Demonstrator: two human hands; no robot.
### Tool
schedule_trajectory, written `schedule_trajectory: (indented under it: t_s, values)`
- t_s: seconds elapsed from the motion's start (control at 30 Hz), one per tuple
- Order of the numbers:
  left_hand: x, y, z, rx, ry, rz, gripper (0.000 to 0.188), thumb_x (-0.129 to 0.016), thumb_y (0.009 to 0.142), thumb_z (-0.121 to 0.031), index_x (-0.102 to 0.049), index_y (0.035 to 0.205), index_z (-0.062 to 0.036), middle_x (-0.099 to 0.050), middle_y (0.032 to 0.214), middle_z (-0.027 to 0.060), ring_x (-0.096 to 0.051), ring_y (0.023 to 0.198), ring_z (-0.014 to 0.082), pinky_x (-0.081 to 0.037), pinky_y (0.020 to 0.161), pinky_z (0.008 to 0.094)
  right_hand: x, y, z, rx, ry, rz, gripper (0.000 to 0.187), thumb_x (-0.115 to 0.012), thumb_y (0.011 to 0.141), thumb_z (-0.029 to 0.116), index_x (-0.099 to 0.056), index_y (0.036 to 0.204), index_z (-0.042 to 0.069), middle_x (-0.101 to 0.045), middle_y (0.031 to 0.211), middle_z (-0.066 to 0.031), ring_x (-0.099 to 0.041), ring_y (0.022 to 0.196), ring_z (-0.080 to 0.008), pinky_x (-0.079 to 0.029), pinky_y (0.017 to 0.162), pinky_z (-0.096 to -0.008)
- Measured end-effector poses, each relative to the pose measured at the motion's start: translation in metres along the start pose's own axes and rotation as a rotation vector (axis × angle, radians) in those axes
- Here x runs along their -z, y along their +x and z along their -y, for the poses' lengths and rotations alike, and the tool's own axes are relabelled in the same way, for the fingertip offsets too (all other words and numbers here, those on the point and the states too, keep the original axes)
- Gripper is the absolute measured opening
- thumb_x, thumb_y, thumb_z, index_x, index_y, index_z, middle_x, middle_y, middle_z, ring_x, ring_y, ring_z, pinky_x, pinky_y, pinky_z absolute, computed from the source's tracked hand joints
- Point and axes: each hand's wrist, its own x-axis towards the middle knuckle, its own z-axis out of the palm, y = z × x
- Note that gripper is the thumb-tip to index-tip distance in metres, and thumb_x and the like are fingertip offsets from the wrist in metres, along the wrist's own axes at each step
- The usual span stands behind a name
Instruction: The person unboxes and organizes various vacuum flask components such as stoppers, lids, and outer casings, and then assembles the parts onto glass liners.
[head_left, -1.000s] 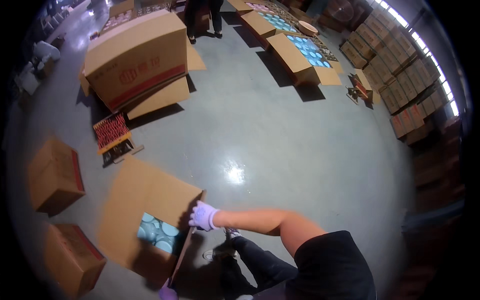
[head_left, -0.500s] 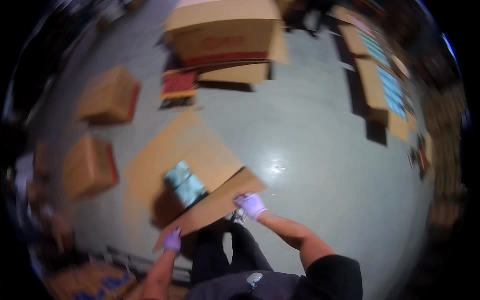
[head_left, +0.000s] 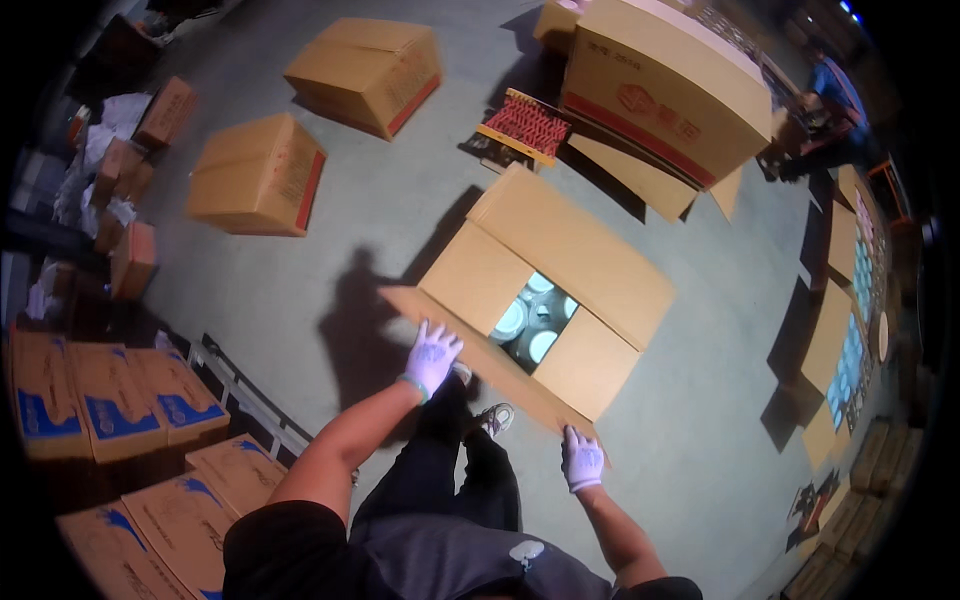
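Note:
In front of my feet stands a cardboard box [head_left: 470,262], its two end flaps folded inward and its long far flap [head_left: 575,258] lying back. Through the gap between the end flaps show several jar-like containers [head_left: 541,345] with pale round tops. The long near flap [head_left: 500,372] is raised toward me. My left hand [head_left: 433,360], in a pale purple glove, grips its edge left of the middle, fingers over the cardboard. My right hand [head_left: 582,460], gloved alike, is closed on the flap's right end. Both thumbs are mostly hidden.
Two closed cartons [head_left: 250,175] stand at the far left. Beyond the box are a large carton [head_left: 665,100] and a red-and-yellow rack-like object [head_left: 522,128]. Stacked cartons [head_left: 110,400] flank me on the left. A person [head_left: 835,100] crouches far right, near open boxes [head_left: 825,340] of pale blue items.
My view has turned, so the box now appears further right and angled differently. Its contents show through a narrower gap between the end flaps. Both hands remain on the near flap.

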Motion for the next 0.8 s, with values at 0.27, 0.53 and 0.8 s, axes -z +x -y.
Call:
schedule_trajectory:
  t_s: [0.27, 0.53, 0.8]
  values:
    - [0.118, 0.062, 0.056, -0.048, -0.594, -0.240, 0.042, -0.061, 0.092, -0.024, -0.056, 0.131, -0.0082, -0.047, 0.142, 0.0202, -0.044, 0.131, 0.0393, -0.029, 0.111, 0.0556, 0.053, 0.107, 0.010, -0.298, 0.081, -0.335, 0.022, -0.054, 0.092, 0.013, -0.061, 0.113, 0.014, -0.068, 0.092, -0.0164, -0.064, 0.083, -0.0380, -0.051, 0.073, -0.0490]
    - [0.088, -0.045, 0.334, 0.132, -0.491, 0.065, 0.044, -0.061, 0.091, -0.031, -0.057, 0.131, -0.0127, -0.050, 0.141, 0.0184, -0.047, 0.130, 0.0382, -0.030, 0.109, 0.0574, 0.072, 0.178, 0.116, -0.680, 0.162, -0.532, 0.029, -0.056, 0.089, 0.008, -0.070, 0.114, 0.012, -0.062, 0.091, -0.0172, -0.062, 0.084, -0.0316, -0.050, 0.078, -0.0417]
    - [0.128, -0.052, 0.589, 0.568, -0.549, -0.188, 0.042, -0.061, 0.091, -0.030, -0.058, 0.128, -0.0100, -0.057, 0.133, 0.0176, -0.051, 0.125, 0.0355, -0.035, 0.106, 0.0519, 0.096, 0.435, 0.340, -0.397, 0.212, -0.237, 0.030, -0.064, 0.086, 0.017, -0.068, 0.115, 0.009, -0.061, 0.114, -0.0214, -0.060, 0.107, -0.0399, -0.049, 0.093, -0.0442]
